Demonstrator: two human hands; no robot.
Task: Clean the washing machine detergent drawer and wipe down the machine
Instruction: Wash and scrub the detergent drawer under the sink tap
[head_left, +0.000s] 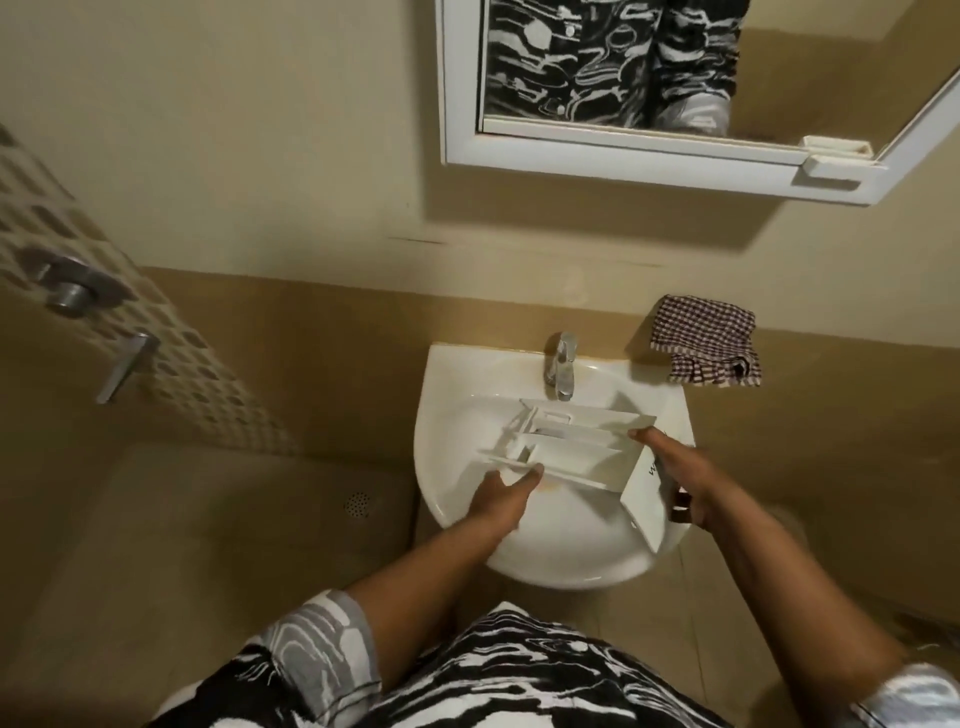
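A white plastic detergent drawer (576, 447) with several compartments lies across the basin of a white wall sink (452, 415), its front panel pointing to the lower right. My left hand (501, 493) grips the drawer's near left edge. My right hand (680, 478) holds the front panel end, fingers wrapped around it. A chrome tap (561, 366) stands at the back of the sink, just above the drawer; no water shows.
A red-and-white checked cloth (706, 343) lies bunched on the ledge right of the sink. A white-framed mirror (675, 88) hangs above. Shower fittings (78, 291) and a patterned tile strip are on the left wall, with a floor drain (358, 503) below.
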